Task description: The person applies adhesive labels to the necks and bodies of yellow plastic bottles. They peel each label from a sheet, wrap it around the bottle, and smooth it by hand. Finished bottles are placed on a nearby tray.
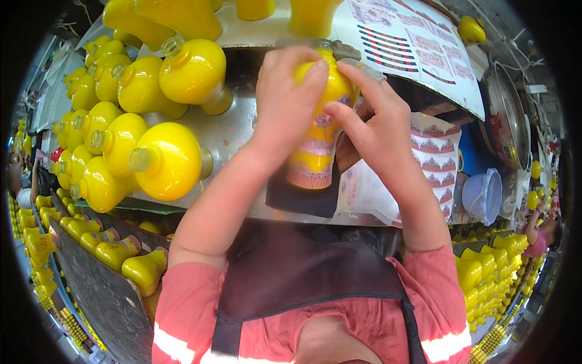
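Busy workshop surrounds a grey metal table [237, 130], and many glossy yellow vases [172, 162] are standing close together on its left part, with short clear necks. At the far right side, a white board [394, 23] carries printed decals in several rows.

Between the 2 hands, near the middle of the table, is the decorated vase [321, 128], also yellow, with pink and purple patterns around its lower part. Its neck is toward the far side and its foot is toward the person, above a dark cloth [302, 200]; I cannot tell whether the foot touches this cloth.

Left hand [285, 94] is clamped on the left side of the vase, with the thumb laid on the front. Right hand [379, 118] touches the right side: its index finger and thumb are apart, both against the vase, while the other fingers are mostly hidden, so I cannot tell their state.

Just beside the right forearm lies a decal sheet [433, 159], and farther right is 1 pale blue bucket [483, 197]. Dark apron [306, 264] covers the person's coral shirt [191, 291].
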A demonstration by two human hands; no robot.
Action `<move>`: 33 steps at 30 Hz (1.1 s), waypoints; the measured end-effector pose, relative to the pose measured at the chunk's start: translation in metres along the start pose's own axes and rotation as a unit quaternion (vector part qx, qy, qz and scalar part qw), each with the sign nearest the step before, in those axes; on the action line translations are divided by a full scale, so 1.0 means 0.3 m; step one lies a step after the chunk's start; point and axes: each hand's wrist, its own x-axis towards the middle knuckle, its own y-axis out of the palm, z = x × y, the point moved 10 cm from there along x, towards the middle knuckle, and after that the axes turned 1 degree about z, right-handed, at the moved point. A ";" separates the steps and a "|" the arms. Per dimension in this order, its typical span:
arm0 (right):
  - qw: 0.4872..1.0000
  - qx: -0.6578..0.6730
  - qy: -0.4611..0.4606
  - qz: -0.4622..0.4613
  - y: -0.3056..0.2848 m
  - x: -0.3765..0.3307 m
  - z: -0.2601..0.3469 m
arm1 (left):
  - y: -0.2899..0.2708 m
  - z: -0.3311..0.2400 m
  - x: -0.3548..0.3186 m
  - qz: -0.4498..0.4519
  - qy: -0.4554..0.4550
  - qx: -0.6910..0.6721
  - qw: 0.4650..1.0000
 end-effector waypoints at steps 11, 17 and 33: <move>0.987 0.142 0.072 0.024 0.030 0.136 -0.089 | 0.009 0.001 -0.011 0.038 0.076 -0.036 0.996; 0.996 0.058 -0.017 0.059 0.001 0.080 0.011 | 0.017 0.070 -0.059 0.032 0.003 -0.130 0.991; 0.993 -0.043 -0.056 0.090 0.007 0.099 0.039 | 0.006 0.052 -0.078 0.034 0.063 -0.120 0.990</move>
